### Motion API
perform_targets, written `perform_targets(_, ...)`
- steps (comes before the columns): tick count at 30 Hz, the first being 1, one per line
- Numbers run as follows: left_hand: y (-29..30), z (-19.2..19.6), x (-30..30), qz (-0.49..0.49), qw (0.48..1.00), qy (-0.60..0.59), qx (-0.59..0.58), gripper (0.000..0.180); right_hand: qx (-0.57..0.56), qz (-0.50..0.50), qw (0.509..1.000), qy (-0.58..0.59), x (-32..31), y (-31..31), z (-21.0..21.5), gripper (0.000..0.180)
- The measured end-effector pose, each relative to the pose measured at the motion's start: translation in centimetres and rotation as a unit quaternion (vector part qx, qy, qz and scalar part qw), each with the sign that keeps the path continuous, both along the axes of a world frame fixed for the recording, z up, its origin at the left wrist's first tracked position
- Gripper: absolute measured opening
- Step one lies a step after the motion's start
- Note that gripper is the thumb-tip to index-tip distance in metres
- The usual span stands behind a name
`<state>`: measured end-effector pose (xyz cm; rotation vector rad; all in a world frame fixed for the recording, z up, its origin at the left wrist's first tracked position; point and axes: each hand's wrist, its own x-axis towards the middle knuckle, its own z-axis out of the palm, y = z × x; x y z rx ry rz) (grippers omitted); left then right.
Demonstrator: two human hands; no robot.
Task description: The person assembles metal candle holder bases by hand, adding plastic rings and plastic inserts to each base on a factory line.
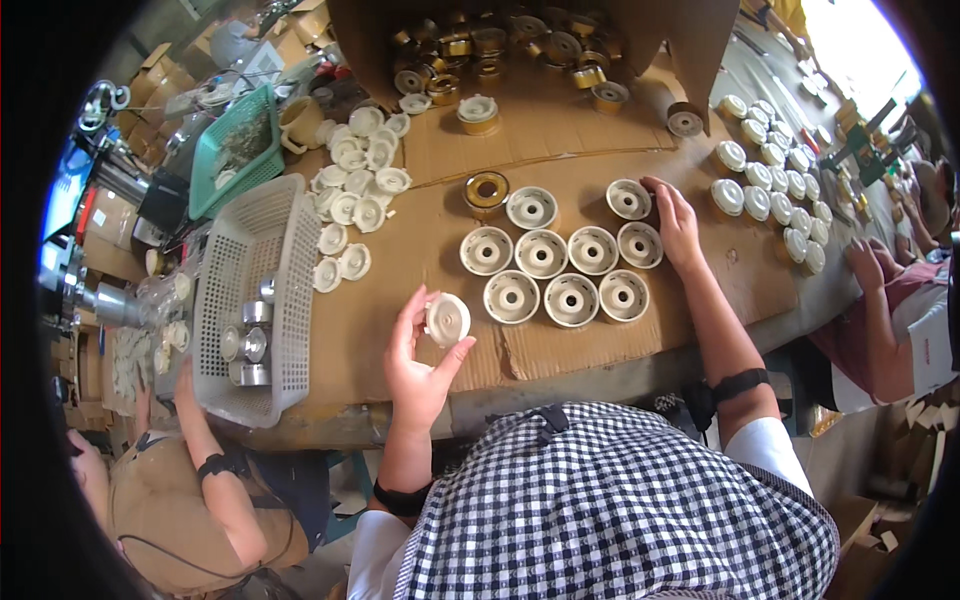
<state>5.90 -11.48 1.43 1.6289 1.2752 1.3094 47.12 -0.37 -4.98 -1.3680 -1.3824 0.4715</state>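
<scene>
My left hand pinches a white round plastic cap between thumb and fingers, held up above the near edge of the cardboard. To its right stands a cluster of round housings with white rims and a hole in the middle of each. At the far left of this cluster, one gold housing shows a dark, open top. My right hand rests with fingers stretched out against the right side of the cluster, beside the far right housing; its fingertips seem to touch it.
Loose white caps lie piled at the left, by a grey basket with silver cylinders and a teal basket. An open carton holds gold housings. Rows of capped pieces stand right. Co-workers sit either side.
</scene>
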Motion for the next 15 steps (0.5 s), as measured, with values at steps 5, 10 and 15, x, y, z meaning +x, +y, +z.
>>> perform_targets(5,-0.1,4.1,1.1,0.063,0.989,0.083,0.106,0.085,0.007,-0.001,1.0,0.011,0.4,-0.5,0.3,0.036)
perform_targets(10,-0.5,5.6,1.4,0.093,0.977,0.107,0.157,0.087,-0.004,0.008,1.0,0.003,0.2,-0.5,0.5,0.042)
perform_targets(15,-0.4,5.5,1.1,0.107,0.973,0.103,0.177,0.088,0.006,0.005,1.0,0.023,0.0,-0.6,0.7,0.039)
